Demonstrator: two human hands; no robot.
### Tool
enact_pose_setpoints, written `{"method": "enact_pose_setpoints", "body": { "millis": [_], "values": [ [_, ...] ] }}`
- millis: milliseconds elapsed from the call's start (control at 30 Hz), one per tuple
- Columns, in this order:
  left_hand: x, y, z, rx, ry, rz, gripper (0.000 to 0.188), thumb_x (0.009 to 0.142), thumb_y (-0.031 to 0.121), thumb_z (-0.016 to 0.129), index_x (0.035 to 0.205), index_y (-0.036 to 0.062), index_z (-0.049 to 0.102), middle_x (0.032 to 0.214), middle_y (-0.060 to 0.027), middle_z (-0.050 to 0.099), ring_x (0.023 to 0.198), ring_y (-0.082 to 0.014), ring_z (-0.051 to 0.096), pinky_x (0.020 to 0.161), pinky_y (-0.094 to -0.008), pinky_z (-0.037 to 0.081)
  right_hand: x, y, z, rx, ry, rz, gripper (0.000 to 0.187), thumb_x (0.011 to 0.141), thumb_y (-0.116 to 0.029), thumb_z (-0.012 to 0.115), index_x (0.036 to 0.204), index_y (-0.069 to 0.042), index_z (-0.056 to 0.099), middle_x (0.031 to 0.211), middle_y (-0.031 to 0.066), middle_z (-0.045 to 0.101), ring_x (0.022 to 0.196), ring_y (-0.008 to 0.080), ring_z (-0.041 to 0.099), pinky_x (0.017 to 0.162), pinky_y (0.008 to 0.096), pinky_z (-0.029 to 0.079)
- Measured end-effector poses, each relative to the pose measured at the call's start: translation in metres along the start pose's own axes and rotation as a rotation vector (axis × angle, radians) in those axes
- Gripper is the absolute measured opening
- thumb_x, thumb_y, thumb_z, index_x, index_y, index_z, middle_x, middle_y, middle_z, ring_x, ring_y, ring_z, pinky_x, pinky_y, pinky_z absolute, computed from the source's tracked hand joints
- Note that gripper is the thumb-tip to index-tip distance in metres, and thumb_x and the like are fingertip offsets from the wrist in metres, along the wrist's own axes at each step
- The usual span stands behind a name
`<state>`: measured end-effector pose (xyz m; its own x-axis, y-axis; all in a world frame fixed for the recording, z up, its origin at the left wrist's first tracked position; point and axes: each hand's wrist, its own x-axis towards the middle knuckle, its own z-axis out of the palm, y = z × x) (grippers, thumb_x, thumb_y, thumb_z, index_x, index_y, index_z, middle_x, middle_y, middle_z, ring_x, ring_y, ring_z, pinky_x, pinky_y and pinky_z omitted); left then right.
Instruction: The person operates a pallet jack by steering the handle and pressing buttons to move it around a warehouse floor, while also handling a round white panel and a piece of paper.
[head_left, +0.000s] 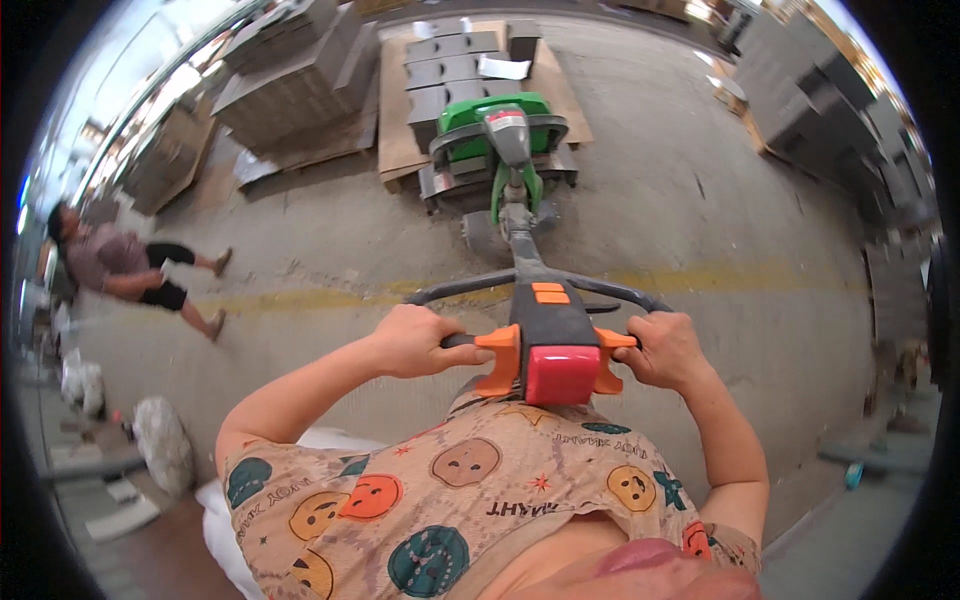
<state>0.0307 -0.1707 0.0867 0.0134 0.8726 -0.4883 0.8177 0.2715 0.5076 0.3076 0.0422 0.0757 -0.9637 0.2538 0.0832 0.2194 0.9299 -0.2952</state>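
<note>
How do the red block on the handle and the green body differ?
The red block is smaller than the green body. The red block sits between the left hand and right hand; the green body is farther off, by the stacked boxes. Both are parts of one wheeled machine.

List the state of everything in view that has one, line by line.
Left hand, closed on the control handle.
Right hand, closed on the same handle.
Green pallet truck, power state unclear.
Control handle, tilted back from the truck.
Grey boxes, set in rows on a wooden pallet.
White sheet, lying on the boxes.
Yellow floor line, faded.
Co-worker, upright, legs apart.
</note>
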Motion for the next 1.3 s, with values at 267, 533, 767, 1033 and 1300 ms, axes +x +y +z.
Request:
{"method": "enact_pose_setpoints", "body": {
  "millis": [267,533,767,1033,1300],
  "values": [
    [0.008,0.049,0.058,-0.228,0.074,-0.087,0.056,0.091,0.058,0.035,0.09,0.0107,0.064,0.072,-0.0162,0.062,0.071,-0.0355,0.061,0.064,-0.0446,0.046,0.007,0.07,-0.01,0.059,-0.005,-0.207,0.049,0.082,-0.053,0.052,0.061,-0.008,0.049,0.055,0.0098,0.049,0.054,0.0311,0.052,0.05,0.0407,0.04],
    [0.056,0.066,0.112,-0.43,0.16,-0.122,0.06,0.09,0.061,0.032,0.093,0.0058,0.056,0.073,-0.0206,0.061,0.073,-0.0393,0.061,0.065,-0.0472,0.046,0.039,0.132,0.018,-0.039,-0.049,-0.36,0.058,0.082,-0.061,0.043,0.067,-0.006,0.048,0.064,0.0107,0.05,0.064,0.0314,0.051,0.058,0.0403,0.04],
    [0.062,0.048,0.142,-0.29,0.335,-0.22,0.065,0.083,0.07,0.039,0.088,0.0075,0.058,0.074,-0.0208,0.062,0.074,-0.039,0.061,0.068,-0.0469,0.046,0.033,0.128,0.058,-0.037,-0.144,-0.307,0.047,0.076,-0.052,0.058,0.082,-0.006,0.057,0.072,0.0118,0.055,0.071,0.0325,0.053,0.064,0.0409,0.042],
    [0.072,-0.026,0.135,-0.147,0.543,-0.279,0.067,0.079,0.073,0.042,0.079,0.0086,0.061,0.069,-0.0174,0.062,0.07,-0.0362,0.062,0.062,-0.0443,0.047,0.089,0.085,0.069,-0.024,-0.415,-0.077,0.052,0.077,-0.052,0.062,0.105,-0.009,0.058,0.089,0.016,0.063,0.087,0.0347,0.058,0.075,0.042,0.045],
    [0.077,-0.025,0.136,-0.104,0.523,-0.239,0.066,0.078,0.073,0.045,0.074,0.0079,0.057,0.067,-0.0148,0.062,0.067,-0.0337,0.062,0.06,-0.0424,0.047,0.123,0.099,0.066,0.867,-0.761,0.212,0.067,0.088,-0.061,0.043,0.142,-0.023,0.031,0.097,0.0109,0.062,0.08,0.0186,0.061,0.074,0.0334,0.048]
  ]
}}
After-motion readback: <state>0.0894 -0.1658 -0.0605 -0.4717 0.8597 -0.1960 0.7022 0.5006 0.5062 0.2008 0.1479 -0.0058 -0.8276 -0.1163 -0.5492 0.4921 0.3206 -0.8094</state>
